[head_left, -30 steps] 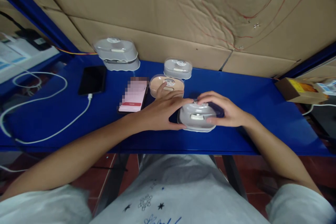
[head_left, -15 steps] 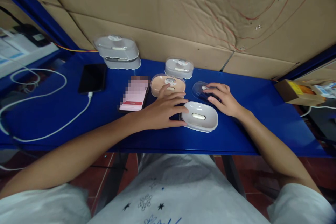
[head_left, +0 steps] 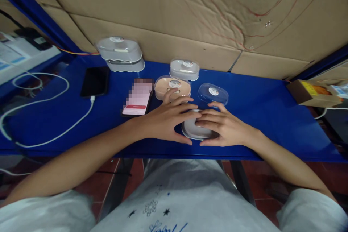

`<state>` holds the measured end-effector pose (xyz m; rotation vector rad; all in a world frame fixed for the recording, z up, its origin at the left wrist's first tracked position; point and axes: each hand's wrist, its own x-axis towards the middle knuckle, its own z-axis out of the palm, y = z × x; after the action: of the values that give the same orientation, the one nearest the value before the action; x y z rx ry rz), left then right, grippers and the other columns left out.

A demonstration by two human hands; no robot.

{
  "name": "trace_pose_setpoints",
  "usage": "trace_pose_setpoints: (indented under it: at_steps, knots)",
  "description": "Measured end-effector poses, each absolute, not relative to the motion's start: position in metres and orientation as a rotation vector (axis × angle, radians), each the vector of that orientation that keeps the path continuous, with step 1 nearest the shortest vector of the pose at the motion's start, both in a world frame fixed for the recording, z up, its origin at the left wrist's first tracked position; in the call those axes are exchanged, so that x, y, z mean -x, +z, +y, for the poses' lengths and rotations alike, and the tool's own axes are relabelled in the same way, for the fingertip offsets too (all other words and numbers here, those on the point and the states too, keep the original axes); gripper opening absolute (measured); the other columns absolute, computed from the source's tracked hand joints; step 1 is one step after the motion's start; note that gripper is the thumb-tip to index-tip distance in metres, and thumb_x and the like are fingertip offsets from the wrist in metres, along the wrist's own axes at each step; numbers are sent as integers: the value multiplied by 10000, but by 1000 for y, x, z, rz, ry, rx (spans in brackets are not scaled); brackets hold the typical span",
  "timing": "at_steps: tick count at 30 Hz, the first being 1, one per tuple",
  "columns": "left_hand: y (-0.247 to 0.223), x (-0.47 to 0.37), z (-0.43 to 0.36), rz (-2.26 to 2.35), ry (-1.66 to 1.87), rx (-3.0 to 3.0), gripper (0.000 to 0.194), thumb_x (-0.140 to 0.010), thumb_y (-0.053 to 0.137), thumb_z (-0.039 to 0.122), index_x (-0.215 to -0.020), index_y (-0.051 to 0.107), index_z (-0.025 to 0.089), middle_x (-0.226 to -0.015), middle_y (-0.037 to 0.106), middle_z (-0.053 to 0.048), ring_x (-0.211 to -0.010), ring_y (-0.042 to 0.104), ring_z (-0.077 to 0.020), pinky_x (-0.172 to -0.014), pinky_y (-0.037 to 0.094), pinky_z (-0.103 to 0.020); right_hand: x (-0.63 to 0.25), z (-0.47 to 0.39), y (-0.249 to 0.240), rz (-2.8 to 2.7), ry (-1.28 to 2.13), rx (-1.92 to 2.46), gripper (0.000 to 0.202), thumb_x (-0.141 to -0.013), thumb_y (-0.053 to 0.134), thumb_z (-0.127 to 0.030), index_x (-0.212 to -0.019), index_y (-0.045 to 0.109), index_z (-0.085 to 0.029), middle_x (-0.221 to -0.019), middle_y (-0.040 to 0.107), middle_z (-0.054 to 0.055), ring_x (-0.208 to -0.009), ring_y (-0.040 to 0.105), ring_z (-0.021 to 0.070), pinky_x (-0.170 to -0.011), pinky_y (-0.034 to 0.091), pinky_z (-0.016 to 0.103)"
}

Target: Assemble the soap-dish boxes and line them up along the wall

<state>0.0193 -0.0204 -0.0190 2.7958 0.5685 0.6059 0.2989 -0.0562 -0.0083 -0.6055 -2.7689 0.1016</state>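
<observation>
A light grey oval dish (head_left: 192,129) rests near the table's front edge, partly covered by both hands. My left hand (head_left: 165,119) is at its left side, fingers spread, with one finger over the peach oval dish (head_left: 160,87). My right hand (head_left: 227,127) reaches across the grey dish's right part, fingers apart, thumb at the near rim. Whether the fingertips press on the dish is hard to tell. Behind it, a clear oval lid (head_left: 213,94) with a round white label lies flat on the blue table (head_left: 252,98).
A lidded grey dish (head_left: 185,69) stands behind the peach one. Stacked lidded dishes (head_left: 122,54) are at the back left. A lit phone (head_left: 137,98), a dark phone (head_left: 95,81) and a white cable (head_left: 54,144) lie left. A cardboard box (head_left: 312,94) is at the right.
My right hand has moved from the clear lid toward me and over the grey dish. The dish has shifted slightly left and nearer. My left hand stays beside it.
</observation>
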Motion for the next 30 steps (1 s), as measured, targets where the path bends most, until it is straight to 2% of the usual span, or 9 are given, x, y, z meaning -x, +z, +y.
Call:
trace_pose_setpoints:
  at_steps: [3, 5, 10, 16, 19, 22, 24, 26, 30]
  knots:
    - [-18, -20, -22, 601, 529, -2829, 946, -737, 908, 703, -1530, 610, 281, -1627, 578, -172, -1544, 434, -460, -1311, 125, -721, -298, -57, -14, -2839, 33, 609, 530, -1051, 642, -588, -1393, 696, -187, -1444, 722, 163, -1427, 613, 338, -1232, 368, 580]
    - [-18, -19, -20, 622, 493, -2838, 971, -741, 904, 702, -1557, 575, 292, -1632, 569, -176, -1568, 402, -461, -1312, 104, -722, -296, -57, -17, -2853, 36, 621, 488, -1086, 605, -526, -1440, 674, -198, -1470, 709, 153, -1447, 600, 333, -1226, 391, 572]
    - [-21, -17, -16, 656, 457, -2799, 1008, -788, 890, 666, -1630, 484, 290, -1628, 568, -172, -1605, 342, -454, -1318, 135, -680, -294, -54, -15, -2768, 92, 599, 408, -1138, 527, -426, -1445, 656, -190, -1413, 751, 129, -1372, 671, 281, -1191, 467, 513]
    - [-24, -18, -15, 704, 468, -2726, 1050, -796, 893, 631, -1673, 420, 301, -1631, 556, -163, -1588, 367, -451, -1310, 197, -671, -300, -51, -10, -2664, 194, 657, 360, -1135, 524, -374, -1419, 660, -200, -1310, 788, 137, -1302, 711, 285, -1090, 563, 491]
    - [-26, -17, -14, 702, 545, -2733, 1140, -767, 917, 632, -1702, 351, 308, -1714, 440, -206, -1584, 378, -469, -1310, 151, -712, -309, -45, -8, -2600, 214, 712, 358, -1142, 492, -394, -1410, 652, -219, -1315, 783, 124, -1255, 727, 278, -1058, 577, 473]
    - [-25, -16, -15, 710, 646, -2800, 1197, -745, 936, 633, -1713, 304, 324, -1782, 297, -242, -1609, 320, -508, -1289, 19, -782, -323, -37, -4, -2463, 146, 844, 360, -1140, 466, -408, -1397, 652, -240, -1295, 786, 111, -1188, 746, 290, -1035, 572, 482]
    - [-22, -16, -16, 717, 675, -2839, 1138, -763, 939, 589, -1698, 341, 340, -1799, 258, -234, -1617, 291, -523, -1269, -40, -809, -333, -30, -3, -2357, 46, 965, 383, -1134, 443, -443, -1383, 663, -253, -1286, 790, 108, -1176, 746, 318, -1037, 555, 518]
    - [-18, -16, -18, 698, 665, -2854, 1015, -805, 924, 532, -1666, 418, 352, -1794, 285, -209, -1608, 313, -514, -1270, -48, -806, -342, -20, -4, -2260, -66, 1119, 431, -1130, 405, -488, -1377, 671, -254, -1292, 788, 117, -1180, 739, 348, -1047, 533, 556]
    - [-14, -17, -22, 622, 549, -2850, 754, -846, 881, 554, -1517, 624, 326, -1688, 490, -175, -1538, 424, -474, -1291, 94, -760, -364, 10, -19, -2170, -232, 1381, 506, -1131, 340, -545, -1385, 655, -241, -1300, 779, 137, -1193, 723, 367, -1079, 495, 582]
